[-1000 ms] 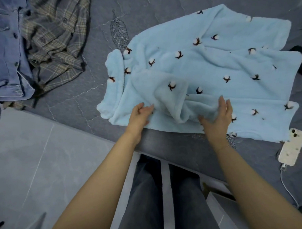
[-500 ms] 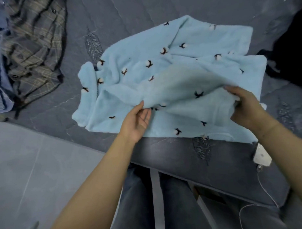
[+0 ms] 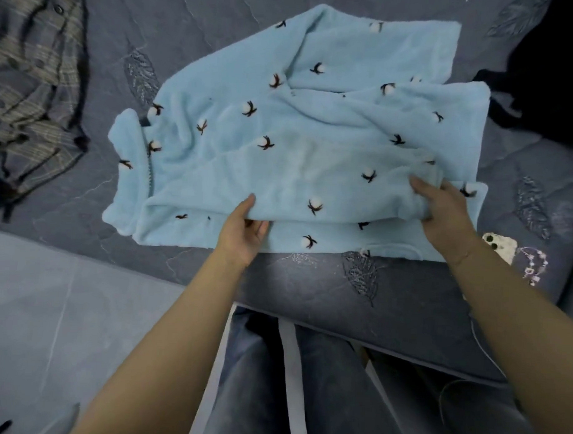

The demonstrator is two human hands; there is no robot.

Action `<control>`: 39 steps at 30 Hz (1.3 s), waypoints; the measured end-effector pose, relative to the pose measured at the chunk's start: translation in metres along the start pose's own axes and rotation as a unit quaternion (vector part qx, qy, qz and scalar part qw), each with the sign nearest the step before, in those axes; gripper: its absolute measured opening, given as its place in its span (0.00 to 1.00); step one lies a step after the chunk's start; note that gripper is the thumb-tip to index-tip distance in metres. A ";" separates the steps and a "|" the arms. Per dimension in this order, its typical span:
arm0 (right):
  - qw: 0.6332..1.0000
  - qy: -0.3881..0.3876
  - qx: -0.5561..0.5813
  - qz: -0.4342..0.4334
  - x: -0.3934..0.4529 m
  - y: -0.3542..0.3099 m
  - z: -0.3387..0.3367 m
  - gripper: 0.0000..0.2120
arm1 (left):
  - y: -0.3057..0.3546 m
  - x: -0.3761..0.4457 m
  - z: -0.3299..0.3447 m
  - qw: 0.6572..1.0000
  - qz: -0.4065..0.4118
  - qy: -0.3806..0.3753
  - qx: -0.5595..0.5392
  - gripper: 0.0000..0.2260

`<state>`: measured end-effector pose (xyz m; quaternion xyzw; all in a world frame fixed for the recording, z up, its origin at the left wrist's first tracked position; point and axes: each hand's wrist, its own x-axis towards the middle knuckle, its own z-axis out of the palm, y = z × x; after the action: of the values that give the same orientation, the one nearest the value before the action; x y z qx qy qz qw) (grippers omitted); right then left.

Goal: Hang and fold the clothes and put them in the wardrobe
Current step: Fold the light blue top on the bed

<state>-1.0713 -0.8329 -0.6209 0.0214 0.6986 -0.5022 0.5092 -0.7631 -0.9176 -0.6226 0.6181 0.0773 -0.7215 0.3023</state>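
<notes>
Nearest the person, the left hand (image 3: 244, 230) pinched the near folded edge of the fleece (image 3: 313, 146), thumb on top, fingers curled under the flap. The right hand (image 3: 441, 211), at the fleece's right near corner, gripped a bunched wad of the same flap, fingers curled round it. The fleece lay spread on the bed (image 3: 357, 284), its near hem close to the bed edge, a sleeve or panel folded across its middle. Step in hand looked like laying that flap flat. To do it well, both hands should probably pull the edge taut and parallel to the near hem, then smooth wrinkles outward. A phone (image 3: 501, 248) sat just right of the fleece. Farther off, a plaid shirt (image 3: 33, 78) lay well left of the fleece and dark cloth (image 3: 550, 73) beyond its right side.
</notes>
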 end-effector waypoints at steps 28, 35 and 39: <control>0.616 -0.163 -0.681 -0.362 0.014 0.068 0.008 0.27 | -0.009 0.066 -0.004 0.265 0.410 -0.019 0.872 0.27; 0.591 -0.047 -0.725 -0.350 0.040 0.074 -0.039 0.30 | 0.012 0.098 -0.016 0.214 0.470 -0.043 0.856 0.27; 0.675 -0.008 -0.675 -0.300 0.032 0.063 -0.034 0.29 | 0.013 0.078 0.000 0.263 0.439 -0.064 0.856 0.26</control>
<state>-1.0754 -0.7926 -0.6880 -0.5427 0.8122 -0.0205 0.2130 -0.7598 -0.9547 -0.6921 0.4093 -0.8885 -0.1633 -0.1278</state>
